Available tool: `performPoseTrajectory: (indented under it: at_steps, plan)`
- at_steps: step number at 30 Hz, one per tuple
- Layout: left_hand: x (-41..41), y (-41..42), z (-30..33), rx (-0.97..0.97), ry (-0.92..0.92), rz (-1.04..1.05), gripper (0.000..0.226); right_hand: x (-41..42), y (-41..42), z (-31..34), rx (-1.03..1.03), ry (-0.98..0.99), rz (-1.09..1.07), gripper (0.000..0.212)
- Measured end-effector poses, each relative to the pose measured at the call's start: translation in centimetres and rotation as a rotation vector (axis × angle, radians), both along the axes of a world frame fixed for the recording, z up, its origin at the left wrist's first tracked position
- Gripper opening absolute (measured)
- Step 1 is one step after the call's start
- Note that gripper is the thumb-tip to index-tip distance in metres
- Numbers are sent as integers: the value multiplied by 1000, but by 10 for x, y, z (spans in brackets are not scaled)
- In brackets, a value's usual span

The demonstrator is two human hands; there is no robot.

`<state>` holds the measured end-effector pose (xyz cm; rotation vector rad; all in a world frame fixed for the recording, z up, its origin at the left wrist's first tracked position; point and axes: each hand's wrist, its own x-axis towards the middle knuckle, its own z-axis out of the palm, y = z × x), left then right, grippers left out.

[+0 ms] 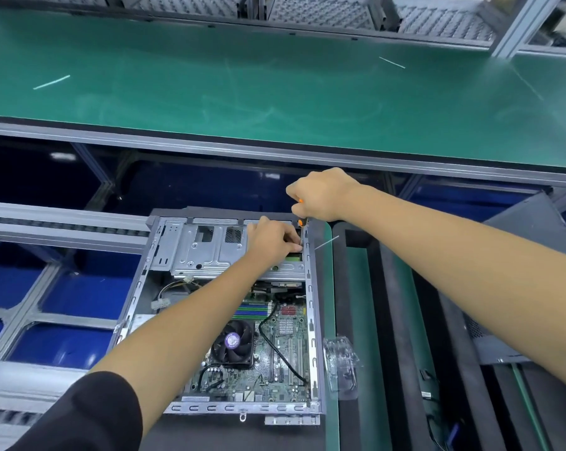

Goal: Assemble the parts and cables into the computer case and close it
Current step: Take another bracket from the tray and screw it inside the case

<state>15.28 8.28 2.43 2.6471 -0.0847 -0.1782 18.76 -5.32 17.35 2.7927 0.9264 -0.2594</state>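
The open computer case [229, 307] lay on the dark desk [242, 434]. At its far right corner, the right hand [320, 195] gripped an orange-handled screwdriver [300, 219]; the left hand [272, 239] pinched its shaft.

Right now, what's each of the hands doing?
Left hand: fingers curled, pinching something small at the computer case's far right corner; what, cannot be told.
Right hand: gripping the orange-handled screwdriver.

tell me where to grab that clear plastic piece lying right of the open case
Take the clear plastic piece by its long side edges, pinching across its narrow width from above. It lies flat on the green mat strip beside the computer case, with open space on its right, so come down from the top and right.
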Motion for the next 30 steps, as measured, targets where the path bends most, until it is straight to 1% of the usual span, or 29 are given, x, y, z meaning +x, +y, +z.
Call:
performPoseTrajectory:
  at_steps: [6, 10, 11, 14, 15, 18, 20, 22, 24, 25, 27, 28, 30]
  plan:
    - [3, -4, 4, 76, 31, -13, 12, 1, 2, 2, -13, 44, -37, 21]
    - [3, -2, 9, 86, 27, -47, 8, 1, 2, 2, -32, 20, -59, 26]
    - [4, 1, 11, 37, 40, -66, 8, 0, 2, 1, -40, 9, -68, 28]
    - [3, 12, 18, -321, 49, -113, 20, -1, 3, 0, -81, -28, -114, 36]
    - [2, 12, 21, -394, 17, -118, 21, -2, 4, 0, -96, -36, -124, 38]
    - [-4, 2, 26, -384, -93, -64, 22, -2, 2, 1, -133, -25, -117, 40]
    - [-3, 0, 24, -410, -95, -40, 18, -2, -2, 4, -79, 23, -64, 35]
    - [-2, 3, 21, -441, -74, -52, 11, 1, -10, 8, -18, 25, 78, 30]
    - [-2, 7, 22, -446, -41, -93, 5, 2, -16, 11, -50, -34, 246, 30]
    - [-3, 8, 24, -441, -28, -131, 2, 2, -17, 11, -84, -61, 287, 28]
    - [-2, 9, 33, -452, -9, -190, 17, 2, -16, 11, -129, -112, 273, 16]
    - [-2, 9, 38, -484, -11, -185, 26, 2, -14, 11, -151, -137, 245, 12]
    - [-1, 7, 49, -545, -55, -142, 36, 1, -12, 9, -214, -193, 212, 26]
